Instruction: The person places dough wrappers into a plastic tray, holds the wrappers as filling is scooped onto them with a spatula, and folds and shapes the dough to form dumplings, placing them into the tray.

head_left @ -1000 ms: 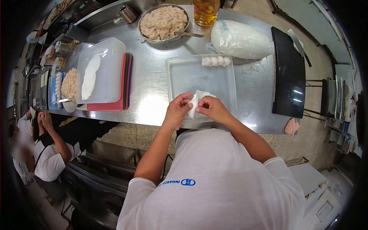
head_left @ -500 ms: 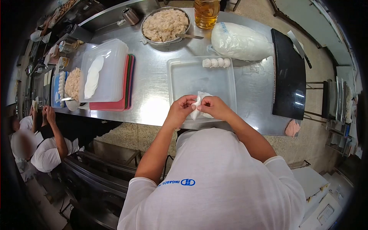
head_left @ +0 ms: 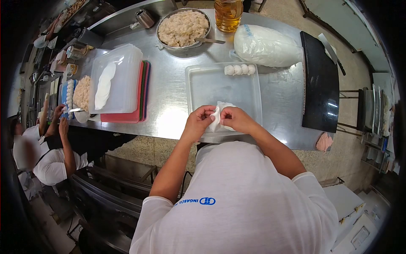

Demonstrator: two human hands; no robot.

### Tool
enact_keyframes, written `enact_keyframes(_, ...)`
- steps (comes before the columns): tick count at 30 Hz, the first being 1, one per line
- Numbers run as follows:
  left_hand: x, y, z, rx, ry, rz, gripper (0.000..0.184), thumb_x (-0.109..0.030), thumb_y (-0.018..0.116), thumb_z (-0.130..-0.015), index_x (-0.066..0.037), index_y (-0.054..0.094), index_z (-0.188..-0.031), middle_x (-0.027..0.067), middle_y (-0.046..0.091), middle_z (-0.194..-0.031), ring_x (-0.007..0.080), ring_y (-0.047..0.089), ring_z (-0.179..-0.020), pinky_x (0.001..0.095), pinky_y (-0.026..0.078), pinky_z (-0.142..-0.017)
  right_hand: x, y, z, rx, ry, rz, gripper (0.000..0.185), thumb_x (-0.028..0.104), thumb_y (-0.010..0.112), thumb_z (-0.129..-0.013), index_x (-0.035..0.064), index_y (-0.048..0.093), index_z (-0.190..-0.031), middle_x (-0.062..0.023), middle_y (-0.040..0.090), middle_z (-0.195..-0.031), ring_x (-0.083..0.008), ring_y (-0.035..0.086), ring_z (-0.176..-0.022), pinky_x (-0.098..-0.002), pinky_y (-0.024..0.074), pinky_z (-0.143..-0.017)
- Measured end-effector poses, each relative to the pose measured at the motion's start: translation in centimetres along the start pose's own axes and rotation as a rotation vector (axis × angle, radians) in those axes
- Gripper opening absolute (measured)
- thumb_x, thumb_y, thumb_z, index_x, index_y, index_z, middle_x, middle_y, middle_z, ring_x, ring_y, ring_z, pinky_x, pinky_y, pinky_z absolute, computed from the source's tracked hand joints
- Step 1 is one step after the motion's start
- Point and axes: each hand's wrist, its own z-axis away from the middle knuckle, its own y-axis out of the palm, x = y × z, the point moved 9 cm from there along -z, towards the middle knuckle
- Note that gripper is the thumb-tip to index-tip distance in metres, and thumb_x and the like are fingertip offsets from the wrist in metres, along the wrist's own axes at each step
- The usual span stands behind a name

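Over the near edge of a translucent tray (head_left: 194, 84), my left hand (head_left: 198, 122) and my right hand (head_left: 239, 120) pinch a thin white wrapper (head_left: 218, 111) between their fingertips. The wrapper stands up in folds between the two hands; whether something lies inside it is hidden. Several small white dumplings (head_left: 240, 70) sit in a row, touching, in the tray's far right corner. Beyond the tray, a metal bowl (head_left: 158, 39) is heaped with pale minced filling (head_left: 182, 28), and a utensil handle (head_left: 211, 40) sticks out of it.
A bottle of yellow oil (head_left: 228, 16) and a white plastic bag (head_left: 267, 46) stand behind the tray. At right lie a black board (head_left: 320, 84) and a knife (head_left: 330, 51). Left are a clear container (head_left: 122, 80) with white wrappers, coloured boards (head_left: 141, 95) and co-workers (head_left: 55, 163).
My hands stay together on the wrapper, and its folds have been pinched closer. At left, a co-worker's hands have moved up toward the row of dumplings on the blue board.
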Motion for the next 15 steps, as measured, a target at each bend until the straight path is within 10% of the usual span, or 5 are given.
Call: enact_keyframes(15, 1.2, -0.6, 0.0, -0.061, -0.016, 0.125, 0.037, 0.005, 0.066, -0.094, 0.000, 0.064, -0.130, 0.0053, 0.067, -0.112, 0.0115, 0.062, -0.101, 0.0269, 0.052, -0.092, -2.2, -1.0, 0.4, -0.143, 0.110, -0.007, 0.024, 0.015, 0.077, -0.090, 0.0035, 0.058, -0.083, -0.0026, 0.062, -0.072, -0.0102, 0.059, -0.066, -0.0287, 0.0495, -0.060)
